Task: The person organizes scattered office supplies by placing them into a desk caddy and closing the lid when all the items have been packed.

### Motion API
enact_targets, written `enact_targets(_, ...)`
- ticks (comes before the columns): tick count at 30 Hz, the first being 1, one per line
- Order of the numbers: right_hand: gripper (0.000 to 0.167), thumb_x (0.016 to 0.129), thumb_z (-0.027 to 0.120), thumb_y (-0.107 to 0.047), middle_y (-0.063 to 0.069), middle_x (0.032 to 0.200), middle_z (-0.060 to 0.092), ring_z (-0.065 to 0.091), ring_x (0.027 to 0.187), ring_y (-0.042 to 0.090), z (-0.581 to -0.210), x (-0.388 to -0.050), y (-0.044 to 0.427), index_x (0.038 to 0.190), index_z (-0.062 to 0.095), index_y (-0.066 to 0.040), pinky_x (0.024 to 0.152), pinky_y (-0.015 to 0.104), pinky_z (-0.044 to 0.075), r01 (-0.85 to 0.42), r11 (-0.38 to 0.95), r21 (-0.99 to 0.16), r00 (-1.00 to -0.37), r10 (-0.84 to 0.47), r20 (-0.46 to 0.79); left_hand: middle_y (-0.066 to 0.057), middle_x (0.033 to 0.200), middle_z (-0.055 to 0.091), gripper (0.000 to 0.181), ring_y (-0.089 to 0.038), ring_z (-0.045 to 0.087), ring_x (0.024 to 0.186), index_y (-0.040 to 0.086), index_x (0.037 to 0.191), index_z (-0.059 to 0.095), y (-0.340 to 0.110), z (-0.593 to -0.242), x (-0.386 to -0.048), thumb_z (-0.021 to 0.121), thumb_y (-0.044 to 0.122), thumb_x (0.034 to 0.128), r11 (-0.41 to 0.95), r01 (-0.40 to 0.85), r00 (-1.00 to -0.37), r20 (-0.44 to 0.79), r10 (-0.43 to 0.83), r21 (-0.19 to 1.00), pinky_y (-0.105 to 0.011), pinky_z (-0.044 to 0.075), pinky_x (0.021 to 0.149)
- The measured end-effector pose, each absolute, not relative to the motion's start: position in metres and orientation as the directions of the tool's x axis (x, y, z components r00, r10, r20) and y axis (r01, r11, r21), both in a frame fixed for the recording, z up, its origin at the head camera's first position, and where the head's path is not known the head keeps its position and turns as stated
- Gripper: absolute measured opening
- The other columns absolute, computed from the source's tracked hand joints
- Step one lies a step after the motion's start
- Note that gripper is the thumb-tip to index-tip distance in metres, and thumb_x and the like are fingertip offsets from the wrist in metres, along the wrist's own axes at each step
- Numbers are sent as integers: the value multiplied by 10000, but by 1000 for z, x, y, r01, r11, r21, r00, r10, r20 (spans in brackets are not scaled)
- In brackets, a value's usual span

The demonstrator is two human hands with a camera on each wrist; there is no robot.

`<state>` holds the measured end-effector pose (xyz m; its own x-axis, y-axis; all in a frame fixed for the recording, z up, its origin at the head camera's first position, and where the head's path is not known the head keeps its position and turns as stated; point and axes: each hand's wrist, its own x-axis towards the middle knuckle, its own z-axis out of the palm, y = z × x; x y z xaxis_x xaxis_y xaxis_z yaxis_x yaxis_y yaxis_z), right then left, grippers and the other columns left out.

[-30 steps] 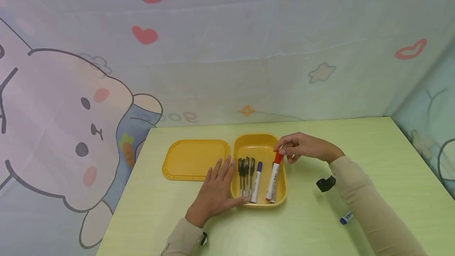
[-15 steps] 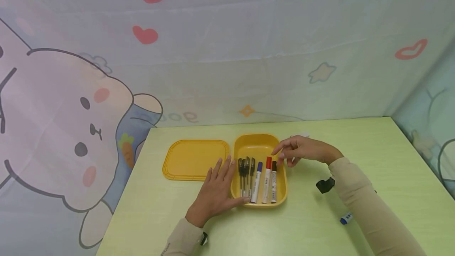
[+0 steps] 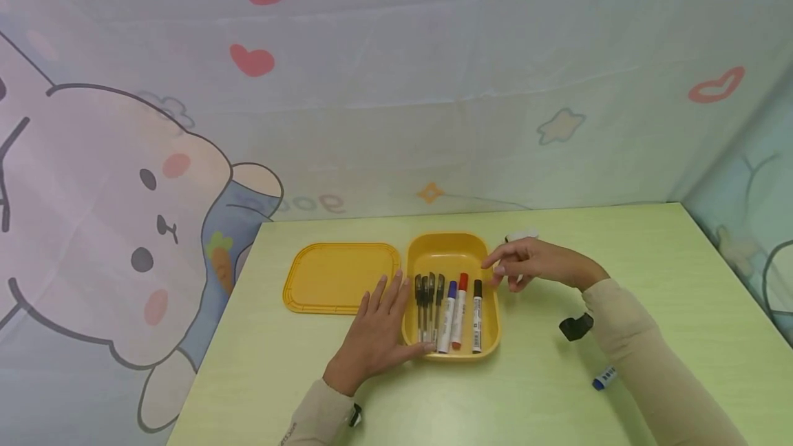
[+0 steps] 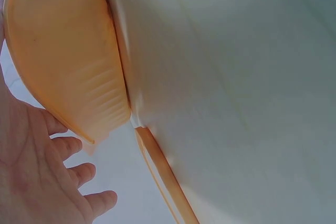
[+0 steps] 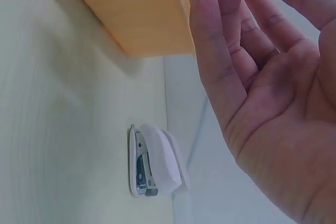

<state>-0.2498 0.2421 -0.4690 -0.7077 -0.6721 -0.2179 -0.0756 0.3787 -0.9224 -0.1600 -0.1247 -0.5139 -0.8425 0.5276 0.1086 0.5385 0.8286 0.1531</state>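
Red marker (image 3: pixel 460 311) lay toward six o'clock inside the yellow box (image 3: pixel 449 246). Left hand (image 3: pixel 375 343) touched nine o'clock, right hand (image 3: pixel 540 264) hung near two, fingers all grasping nothing; nudging the box could have rolled it.

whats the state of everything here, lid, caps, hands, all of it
Yellow plastic box: open
Yellow lid: off, lying beside the box
Four black-capped gel pens: capped, in the box
Blue marker: capped, in the box
Red marker: capped, in the box
Black marker: capped, in the box
Blue-ended marker: outside, partly hidden, cannot tell if capped
Stapler: standing on its base
Left hand: spread, touching the box
Right hand: holding nothing
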Motion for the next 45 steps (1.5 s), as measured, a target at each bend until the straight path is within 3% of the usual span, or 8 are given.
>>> enact_targets(8,417,1058,562,-315,137,1149,725,668,916,412,-471,-246,249,1380,607,-53,849,422,594,-69,356,-932,-708,-676,-206,-98,1716,78,1168,-379,132,1560,81,1641,133,-124,-513,-159,383,896,843,835,527,-850,93,518,158,-625,233,1195)
enact_targets(14,444,1049,578,-327,132,1143,732,682,892,341,-470,-243,252,1383,590,-36,851,424,594,-43,367,-929,-721,-656,-225,-97,1716,79,1168,-354,94,1569,84,1641,136,-124,-513,-159,391,895,840,836,523,-853,93,514,167,-623,227,1197)
enact_targets(21,422,1055,564,-327,131,1146,724,675,938,404,-475,-239,259,1375,588,-53,851,421,591,-34,393,-919,-739,-629,-242,-80,1719,57,1164,-363,102,1567,92,1643,130,-124,-513,-160,431,878,839,835,517,-856,84,511,188,-615,206,1208)
enact_targets(33,442,1077,515,-318,157,1142,718,680,931,391,-489,-227,279,1403,554,-21,846,400,593,-40,393,-919,-760,-609,-227,-85,1719,67,1160,-342,68,1573,96,1645,115,-125,-513,-160,452,865,843,837,515,-857,80,509,185,-605,206,1211)
enact_targets(40,449,1088,492,-292,173,1158,711,681,934,386,-491,-220,293,1425,521,4,851,393,588,-21,382,-924,-763,-603,-232,-106,1714,93,1155,-379,117,1563,88,1643,124,-124,-512,-158,476,847,847,833,517,-856,91,509,196,-615,208,1206)
enact_targets(45,453,1089,492,-284,165,1158,719,690,899,324,-492,-213,303,1431,509,13,848,388,589,-19,383,-923,-770,-595,-231,-101,1715,94,1157,-375,114,1564,89,1643,131,-123,-512,-159,469,855,844,835,515,-857,90,508,193,-610,212,1207)
